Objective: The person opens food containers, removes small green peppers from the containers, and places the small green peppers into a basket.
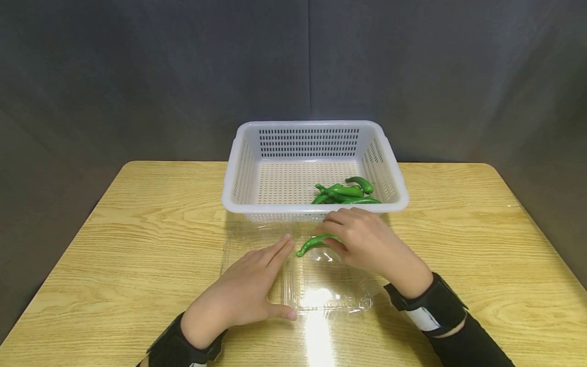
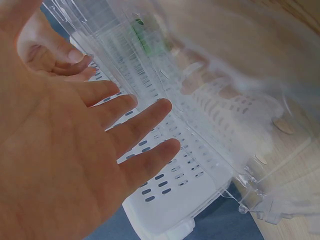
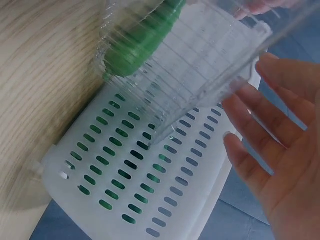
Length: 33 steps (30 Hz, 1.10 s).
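Note:
A clear plastic clamshell box lies unfolded on the table, its two halves side by side. My right hand is over the far part of the right half and pinches one end of a slim green chili pepper between thumb and fingers. The pepper's other end points left, toward the box's hinge. With fingers straight, my left hand rests along the hinge, thumb near the front edge. In the right wrist view, clear ridged plastic overlaps a green pepper.
Just behind the box stands a white slotted plastic basket. Several green chili peppers lie in its near right corner. The wooden table extends to both sides, and a dark cloth backdrop hangs behind it.

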Tool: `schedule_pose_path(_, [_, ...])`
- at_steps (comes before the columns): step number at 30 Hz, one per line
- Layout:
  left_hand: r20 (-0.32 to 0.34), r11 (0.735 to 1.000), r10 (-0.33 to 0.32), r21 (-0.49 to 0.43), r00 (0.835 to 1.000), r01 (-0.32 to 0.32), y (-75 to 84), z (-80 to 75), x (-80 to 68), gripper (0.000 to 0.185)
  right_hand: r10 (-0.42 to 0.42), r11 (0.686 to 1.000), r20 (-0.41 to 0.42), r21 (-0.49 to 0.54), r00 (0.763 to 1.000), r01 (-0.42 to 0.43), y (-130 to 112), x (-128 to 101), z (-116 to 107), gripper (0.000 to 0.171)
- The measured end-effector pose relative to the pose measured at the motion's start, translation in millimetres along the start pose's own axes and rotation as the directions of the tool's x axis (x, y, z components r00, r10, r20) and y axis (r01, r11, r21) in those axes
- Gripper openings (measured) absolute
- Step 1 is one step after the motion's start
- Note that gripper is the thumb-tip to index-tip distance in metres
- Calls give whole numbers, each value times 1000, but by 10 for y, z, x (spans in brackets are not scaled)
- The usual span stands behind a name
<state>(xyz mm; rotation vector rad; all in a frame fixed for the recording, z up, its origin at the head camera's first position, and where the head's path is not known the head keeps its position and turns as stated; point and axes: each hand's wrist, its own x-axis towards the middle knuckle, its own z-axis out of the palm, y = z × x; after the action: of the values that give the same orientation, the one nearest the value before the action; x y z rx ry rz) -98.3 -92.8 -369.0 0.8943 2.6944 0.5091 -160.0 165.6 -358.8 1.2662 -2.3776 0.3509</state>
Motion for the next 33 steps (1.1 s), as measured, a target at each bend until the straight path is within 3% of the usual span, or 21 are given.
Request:
schedule_pose_path(17, [1,1000,-2,-3,1000,2,-16,9,14,117,76,996,118,27,990,-80,-14,-28,92,25])
schedule_pose_path(33, [1,1000,-3,-3,1000,3,-3,0,12,117,164,983,241,39,957,-178,-13,-48,180,28])
